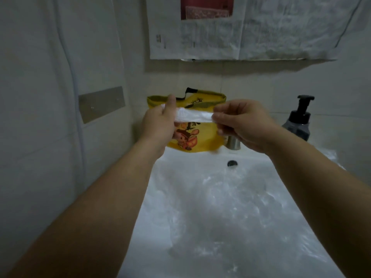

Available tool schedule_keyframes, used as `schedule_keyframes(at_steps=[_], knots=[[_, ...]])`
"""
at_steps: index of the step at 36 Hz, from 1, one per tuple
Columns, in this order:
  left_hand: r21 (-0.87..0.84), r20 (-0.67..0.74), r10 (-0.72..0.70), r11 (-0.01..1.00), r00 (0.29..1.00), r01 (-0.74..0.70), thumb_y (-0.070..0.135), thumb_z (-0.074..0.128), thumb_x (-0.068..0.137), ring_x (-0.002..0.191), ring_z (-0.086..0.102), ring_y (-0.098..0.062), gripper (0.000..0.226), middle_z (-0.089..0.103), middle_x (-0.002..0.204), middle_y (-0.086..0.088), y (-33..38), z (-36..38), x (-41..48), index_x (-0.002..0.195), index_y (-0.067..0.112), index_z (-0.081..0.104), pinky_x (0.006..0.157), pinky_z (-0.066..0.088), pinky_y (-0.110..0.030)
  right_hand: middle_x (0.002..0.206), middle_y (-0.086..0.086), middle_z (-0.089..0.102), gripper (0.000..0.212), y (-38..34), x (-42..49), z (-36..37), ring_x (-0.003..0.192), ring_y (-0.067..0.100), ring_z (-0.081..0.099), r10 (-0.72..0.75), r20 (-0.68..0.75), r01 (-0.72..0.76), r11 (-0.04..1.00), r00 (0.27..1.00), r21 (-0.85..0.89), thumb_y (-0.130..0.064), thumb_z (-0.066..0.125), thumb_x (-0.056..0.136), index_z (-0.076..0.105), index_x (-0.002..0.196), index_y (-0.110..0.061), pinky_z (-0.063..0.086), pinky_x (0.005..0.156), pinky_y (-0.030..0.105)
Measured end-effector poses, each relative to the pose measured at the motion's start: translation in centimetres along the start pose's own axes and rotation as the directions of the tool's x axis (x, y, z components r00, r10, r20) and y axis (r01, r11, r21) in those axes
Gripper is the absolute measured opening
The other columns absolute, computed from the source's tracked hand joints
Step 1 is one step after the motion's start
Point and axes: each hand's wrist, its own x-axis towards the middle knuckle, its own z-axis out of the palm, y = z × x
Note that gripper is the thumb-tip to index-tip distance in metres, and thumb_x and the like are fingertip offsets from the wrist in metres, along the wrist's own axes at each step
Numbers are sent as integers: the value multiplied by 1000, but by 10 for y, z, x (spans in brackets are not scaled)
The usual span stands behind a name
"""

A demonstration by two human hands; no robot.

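Washbasin (210,227) as reference. Above its back edge, both hands hold a folded white plastic bag (192,116), stretched level between them. Left hand (158,125) pinches one end with thumb on top; right hand (247,125) pinches the other end, fingers curled.

Progress, judged: early. The bag is pulled taut but remains a narrow bunched band; its mouth is not opened and nothing is spread out.

Behind the basin: a yellow printed pouch (200,141) directly behind the plastic and a steel tap base (233,143) under the right hand. A dark pump bottle (299,121) stands at the back right corner. Newspaper (220,37) hangs above. The pouch crowds the working space.
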Motion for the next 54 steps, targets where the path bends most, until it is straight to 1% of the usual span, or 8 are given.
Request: schedule_keyframes(at_steps=[8,15,25,31,37,43,48,54], knots=[[142,0,-35,989,999,35,51,45,96,78,56,-17,40,60,99,-1,2,-14,40,114,17,59,78,52,-37,113,3,64,28,-6,72,7,86,14,64,-293,-308,145,894,905,-423,-12,53,97,62,123,-11,55,68,15],[171,17,-43,984,999,40,33,50,96,82,55,-17,17,58,81,5,-11,-17,52,87,22,60,87,51,-40,150,9,40,51,-7,119,17,132,28,42,-199,-16,82,473,980,-877,-5,45,99,36,147,-18,39,99,29],[95,15,-9,995,1000,8,22,54,94,80,57,-15,20,62,78,9,-22,-3,36,76,28,63,76,48,-33,133,8,55,42,5,74,5,116,21,53,-366,-135,137,628,921,-766,-10,44,96,48,138,-16,41,90,28],[127,227,-77,991,971,49,21,56,95,65,57,-7,20,61,73,5,-36,17,-4,77,19,63,60,46,-21,101,-1,61,28,24,22,-6,86,21,61,-146,-60,52,660,987,-749,-20,54,94,65,118,-13,50,75,31],[438,473,-294,896,831,67,32,61,93,96,57,-18,22,61,106,0,-70,43,-56,107,16,65,83,46,-31,133,4,56,38,73,-37,-21,116,22,55,238,15,-121,545,971,-829,-29,57,94,58,130,-17,43,96,29],[820,571,-705,481,420,-308,51,64,87,140,33,-25,82,20,160,2,-85,48,-91,154,28,22,108,39,-37,147,5,41,51,114,-74,-42,126,24,46,447,-12,-275,529,894,-803,-30,57,94,43,142,-19,37,90,25],[849,528,-797,485,295,-210,21,69,89,106,62,-26,66,56,129,-7,-98,38,-96,147,23,39,84,54,-32,152,3,34,66,124,-87,-38,131,23,42,559,103,-227,488,823,-843,-37,64,89,35,146,-21,38,103,30],[659,632,-557,752,539,4,11,63,92,57,55,-10,9,60,69,-1,-102,33,-89,90,15,70,50,49,-18,144,0,45,66,111,-88,-31,125,17,47,400,154,-172,667,903,-725,-54,63,83,45,140,-26,40,98,28]])
